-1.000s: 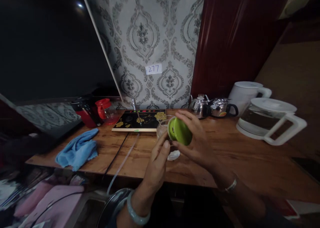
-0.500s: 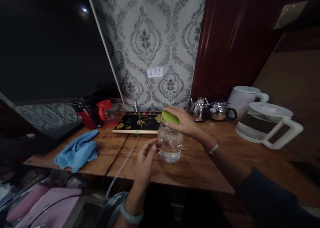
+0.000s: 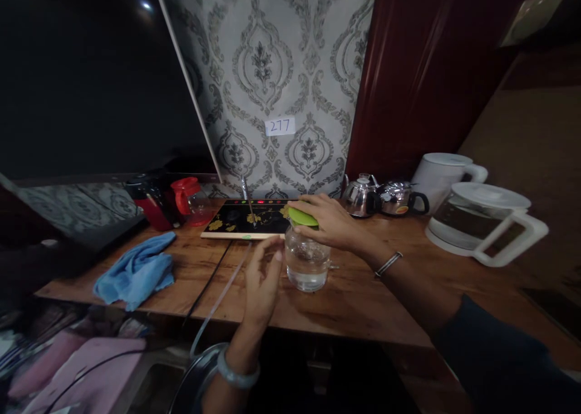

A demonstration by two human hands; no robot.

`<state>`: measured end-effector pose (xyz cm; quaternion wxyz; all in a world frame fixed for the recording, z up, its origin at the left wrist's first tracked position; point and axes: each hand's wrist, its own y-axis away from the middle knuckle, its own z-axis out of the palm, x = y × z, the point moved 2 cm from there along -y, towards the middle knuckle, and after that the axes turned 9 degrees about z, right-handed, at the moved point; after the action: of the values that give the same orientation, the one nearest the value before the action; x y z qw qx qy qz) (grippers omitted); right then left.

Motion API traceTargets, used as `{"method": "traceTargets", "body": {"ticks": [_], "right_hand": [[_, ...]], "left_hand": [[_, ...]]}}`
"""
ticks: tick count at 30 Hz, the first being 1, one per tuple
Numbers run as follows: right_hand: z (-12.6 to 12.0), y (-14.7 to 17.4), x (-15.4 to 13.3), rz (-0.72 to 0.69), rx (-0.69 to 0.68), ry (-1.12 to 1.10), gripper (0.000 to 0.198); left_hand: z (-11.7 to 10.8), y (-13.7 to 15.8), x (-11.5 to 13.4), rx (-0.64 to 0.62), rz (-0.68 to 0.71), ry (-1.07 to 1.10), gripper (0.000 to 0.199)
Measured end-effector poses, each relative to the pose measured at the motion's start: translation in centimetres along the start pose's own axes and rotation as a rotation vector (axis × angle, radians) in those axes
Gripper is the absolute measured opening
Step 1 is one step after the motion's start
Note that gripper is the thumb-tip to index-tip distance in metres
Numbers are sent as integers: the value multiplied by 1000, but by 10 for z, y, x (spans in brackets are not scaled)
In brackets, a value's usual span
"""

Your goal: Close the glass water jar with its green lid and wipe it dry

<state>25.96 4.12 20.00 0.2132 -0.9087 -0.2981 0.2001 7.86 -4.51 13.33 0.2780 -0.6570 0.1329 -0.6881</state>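
A clear glass jug (image 3: 307, 264), part-filled with clear liquid, stands on the wooden counter in the middle of the head view. Its green lid (image 3: 303, 216) sits at the mouth, slightly tilted, and my right hand (image 3: 330, 220) grips it from the right and above. Whether the lid is fully seated I cannot tell. Just left of the jug is my left hand (image 3: 263, 278), holding nothing, its fingers bent and apart; it appears not to touch the glass.
Behind the jug lies a black cooking panel (image 3: 238, 219) with a metal spout. A blue cloth (image 3: 136, 272), a red-lidded jug (image 3: 193, 202) and a red-black flask (image 3: 154, 202) are left. Steel teapots (image 3: 361, 196) and a white-handled pitcher (image 3: 481, 217) stand right.
My right hand has brought the green lid down and slightly left, flatter over the jug's mouth. My left hand has come away from the jug's side, fingers raised.
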Motion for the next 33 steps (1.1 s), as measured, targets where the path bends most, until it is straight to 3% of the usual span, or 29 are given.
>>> {"method": "traceTargets", "body": {"ticks": [3,10,17,25,33], "right_hand": [[1,2,3,-36,-5,-4,61],[4,6,10,-74,61,-82,55],[13,7,13,-90,156,-141,50],[20,6,14,-64,243,-168,52],[22,7,10,-40,287,-164,50]], "left_hand": [[7,-25,0,6,47,41,50],[37,-73,-19,-142,-112,327,48],[48,-80,-31,-99,-140,391,38],[58,-85,-31,-21,-74,300,23],[60,-85,-21,-54,-38,232,24]]}}
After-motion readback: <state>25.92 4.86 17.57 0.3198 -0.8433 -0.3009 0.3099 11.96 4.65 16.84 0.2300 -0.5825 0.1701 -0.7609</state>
